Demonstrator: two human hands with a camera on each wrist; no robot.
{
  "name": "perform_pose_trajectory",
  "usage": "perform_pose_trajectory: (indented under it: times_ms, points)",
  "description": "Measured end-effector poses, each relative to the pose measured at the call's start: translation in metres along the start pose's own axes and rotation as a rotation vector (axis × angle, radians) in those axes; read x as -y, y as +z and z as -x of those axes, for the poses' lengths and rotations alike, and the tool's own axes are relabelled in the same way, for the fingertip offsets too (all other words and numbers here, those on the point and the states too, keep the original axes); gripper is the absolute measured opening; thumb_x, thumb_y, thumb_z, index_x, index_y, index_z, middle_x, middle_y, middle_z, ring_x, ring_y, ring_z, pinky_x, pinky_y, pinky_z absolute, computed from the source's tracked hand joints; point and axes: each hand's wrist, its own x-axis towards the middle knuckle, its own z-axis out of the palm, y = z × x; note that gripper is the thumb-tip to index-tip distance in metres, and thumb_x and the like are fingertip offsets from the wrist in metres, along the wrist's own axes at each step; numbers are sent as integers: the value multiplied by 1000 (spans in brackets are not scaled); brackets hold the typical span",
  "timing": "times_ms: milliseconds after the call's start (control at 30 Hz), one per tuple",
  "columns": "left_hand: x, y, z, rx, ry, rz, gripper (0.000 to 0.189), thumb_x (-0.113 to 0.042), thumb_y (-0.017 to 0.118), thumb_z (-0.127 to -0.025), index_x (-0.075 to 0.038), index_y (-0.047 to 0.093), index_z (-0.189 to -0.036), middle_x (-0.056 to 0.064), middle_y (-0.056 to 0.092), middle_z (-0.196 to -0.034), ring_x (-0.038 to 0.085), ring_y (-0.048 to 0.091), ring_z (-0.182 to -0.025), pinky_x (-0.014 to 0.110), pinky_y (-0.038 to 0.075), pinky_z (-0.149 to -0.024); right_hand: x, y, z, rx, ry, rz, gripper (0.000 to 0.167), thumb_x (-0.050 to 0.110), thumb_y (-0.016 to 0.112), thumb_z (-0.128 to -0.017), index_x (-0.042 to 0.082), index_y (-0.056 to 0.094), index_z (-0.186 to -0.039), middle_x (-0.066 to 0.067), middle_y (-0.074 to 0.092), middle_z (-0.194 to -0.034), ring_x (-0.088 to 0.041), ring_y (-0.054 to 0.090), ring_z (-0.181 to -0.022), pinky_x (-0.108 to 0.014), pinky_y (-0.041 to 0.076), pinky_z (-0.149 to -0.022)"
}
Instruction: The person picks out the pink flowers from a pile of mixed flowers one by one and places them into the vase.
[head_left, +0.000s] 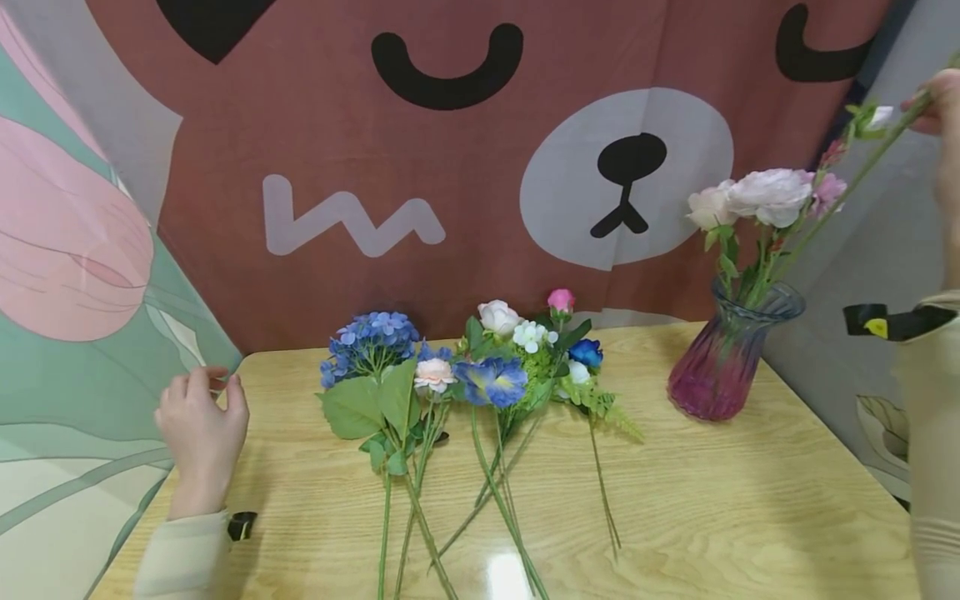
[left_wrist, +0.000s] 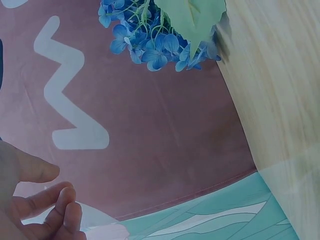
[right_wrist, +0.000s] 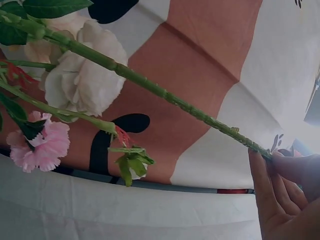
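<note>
At the upper right of the head view, my right hand (head_left: 943, 104) pinches a long green stem (right_wrist: 165, 92) between thumb and fingers. The stem slants down to the mouth of a glass vase (head_left: 712, 367), blue at the rim and pink below. Pale pink-white flowers (head_left: 772, 197) and a pink carnation (right_wrist: 42, 145) stand in the vase beside it. The upper end of the held stem is cut off by the head view's edge. Over the table's left side, my left hand (head_left: 201, 429) hangs with loosely bent fingers, holding nothing. Nearest to it lies a blue hydrangea (head_left: 375, 340) with broad green leaves.
On the wooden table (head_left: 712, 500), several cut flowers lie with stems toward me, among them a blue-and-yellow flower (head_left: 492, 382), a peach flower (head_left: 435, 376) and a pink bud (head_left: 561, 301). A cloth (head_left: 337, 108) with a bear's face hangs behind the table.
</note>
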Motion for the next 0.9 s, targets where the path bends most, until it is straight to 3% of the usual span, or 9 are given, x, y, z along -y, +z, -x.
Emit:
perform_pose_trajectory:
  times_ms: [133,267,467,667,900]
  points:
    - [0,-1,0,1,-1,-5,15,-7,59,-88,7,62,-93,25,59,-84,42,48,-80,51,29,-68,1,2,4,-21,93,-89,22,15,50,-97,29,53,-81,23,56,-78,11,55,-74,-6,45,-81]
    - [0,-1,0,1,2,-7,15,-7,59,-88,7,62,-92,25,59,-83,43,48,-79,52,29,-68,1,5,8,-55,119,-179,20,9,55,-94,25,55,-82,16,57,-77,10,56,-69,-1,45,-70]
    - [1,-1,1,-1,2,-8,16,-9,58,-89,7,62,-92,25,58,-83,43,48,-79,52,30,-68,-3,8,14,-89,185,-320,18,5,63,-88,20,59,-78,10,59,-75,6,58,-64,-3,47,-62]
    - [2,-1,1,-3,3,-8,16,-8,59,-89,7,62,-91,25,58,-83,42,48,-79,52,30,-68,-10,7,20,-83,155,-189,18,11,65,-88,25,58,-79,15,58,-75,11,57,-65,0,45,-63]
    - [2,-1,0,1,1,-13,17,-10,58,-89,6,62,-92,25,59,-83,42,48,-79,52,30,-68,-11,4,27,-48,160,-113,16,15,63,-90,27,56,-82,19,58,-78,13,56,-63,2,42,-60]
